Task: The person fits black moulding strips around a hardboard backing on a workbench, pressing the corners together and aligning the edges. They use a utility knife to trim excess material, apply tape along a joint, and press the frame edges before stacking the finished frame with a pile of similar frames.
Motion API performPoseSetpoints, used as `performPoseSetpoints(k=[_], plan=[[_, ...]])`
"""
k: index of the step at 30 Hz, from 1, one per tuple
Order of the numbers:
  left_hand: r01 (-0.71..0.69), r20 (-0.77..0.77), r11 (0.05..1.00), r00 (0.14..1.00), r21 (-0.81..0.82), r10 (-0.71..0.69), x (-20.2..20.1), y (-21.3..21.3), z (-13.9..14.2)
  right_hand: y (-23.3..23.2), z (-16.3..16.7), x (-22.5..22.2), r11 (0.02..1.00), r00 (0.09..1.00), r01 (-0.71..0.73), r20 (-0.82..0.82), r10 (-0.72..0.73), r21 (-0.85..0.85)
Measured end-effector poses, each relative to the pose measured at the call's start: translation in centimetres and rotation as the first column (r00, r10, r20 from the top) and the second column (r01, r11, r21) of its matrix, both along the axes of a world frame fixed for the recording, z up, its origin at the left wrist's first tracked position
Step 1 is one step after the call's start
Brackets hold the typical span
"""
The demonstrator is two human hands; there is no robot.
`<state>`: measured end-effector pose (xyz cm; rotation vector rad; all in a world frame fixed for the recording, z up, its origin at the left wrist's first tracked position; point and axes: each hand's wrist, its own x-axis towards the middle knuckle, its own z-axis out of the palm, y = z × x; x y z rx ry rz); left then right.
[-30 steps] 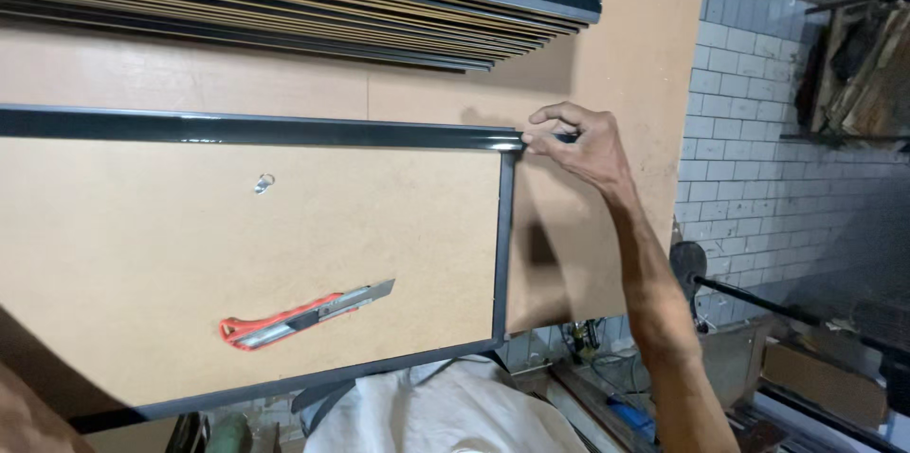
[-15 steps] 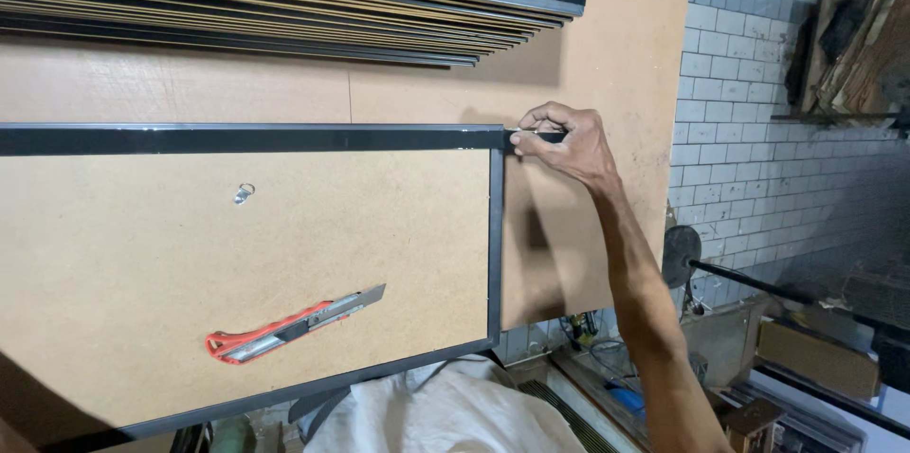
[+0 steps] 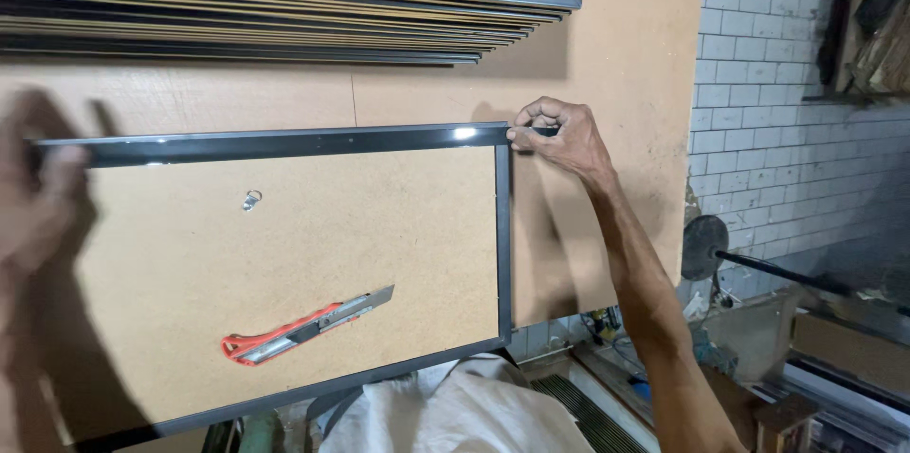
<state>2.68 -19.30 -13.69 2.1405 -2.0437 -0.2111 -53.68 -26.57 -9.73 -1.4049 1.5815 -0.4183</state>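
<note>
At the far right corner of the picture frame (image 3: 284, 263), which lies face down on the fibreboard counter (image 3: 626, 64), the right hand (image 3: 559, 135) is clenched in a pinch on the end of a glossy black strip (image 3: 284, 143) that runs along the frame's far edge. The left hand (image 3: 38, 197) is blurred at the opposite end of that strip; it seems to press or hold there, but I cannot tell how its fingers are set. On the brown backing board lie an orange utility knife (image 3: 308, 325) with its blade end pointing right, and a small metal hanger ring (image 3: 251, 199), well apart from both hands. A stack of finished frames (image 3: 284, 8) sits just beyond, and white cloth (image 3: 455, 415) bunches below the near edge.

The strip looks thin, light and slick, likely to kink or lift if pulled unevenly, so the ends are the sensible places to grip. The frame itself appears stiff and flat, best held by its rails; if it has glass underneath it would be fragile.
</note>
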Motion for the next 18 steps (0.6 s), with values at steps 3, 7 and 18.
performPoseSetpoints(k=[3, 7, 18], plan=[[0.34, 0.018, 0.93, 0.938, 0.139, -0.346, -7.7, -3.7, 0.7, 0.2, -0.7, -0.2, 0.999, 0.996, 0.036, 0.076, -0.036, 0.004], [0.567, -0.171, 0.732, 0.82, 0.377, -0.547, -25.2, -8.1, 0.0, 0.5, -2.5, -0.9, 0.998, 0.994, 0.011, 0.11, -0.005, -0.061], [0.577, -0.231, 0.723, 0.816, 0.381, -0.53, -34.3, -9.7, 5.3, 0.2, -3.7, -1.9, 0.992, 0.987, -0.096, 0.124, 0.105, -0.076]])
